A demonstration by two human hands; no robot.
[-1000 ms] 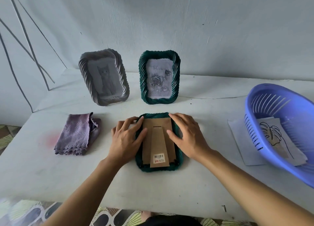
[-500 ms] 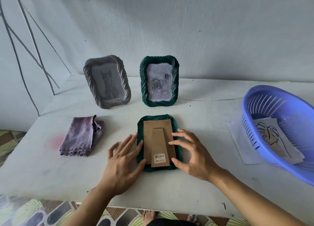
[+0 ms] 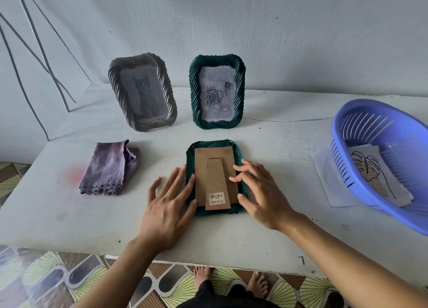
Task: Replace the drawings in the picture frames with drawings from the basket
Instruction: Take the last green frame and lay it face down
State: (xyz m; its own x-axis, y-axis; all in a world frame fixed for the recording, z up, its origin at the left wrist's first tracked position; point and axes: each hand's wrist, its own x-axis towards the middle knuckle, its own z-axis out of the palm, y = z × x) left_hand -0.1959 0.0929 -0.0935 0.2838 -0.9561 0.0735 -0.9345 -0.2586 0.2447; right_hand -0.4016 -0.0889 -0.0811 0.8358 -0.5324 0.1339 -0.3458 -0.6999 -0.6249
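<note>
Face-down green frame (image 3: 214, 143) mid-table, cardboard back (image 3: 201, 168) up and in place: opening step in hand. Flat and relaxed, left hand (image 3: 167, 207) against its left edge; right hand (image 3: 262, 197) loose, fingertips on the back, gripping nothing. Next: freeing that back. Both hands lower on the frame than a second ago.

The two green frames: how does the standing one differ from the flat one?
The standing green frame is upright and shows a rose drawing; the lying green frame is face down, showing its brown cardboard back and barcode sticker. The left hand and right hand touch only the lying one. They share a twisted dark-green rim.
</note>
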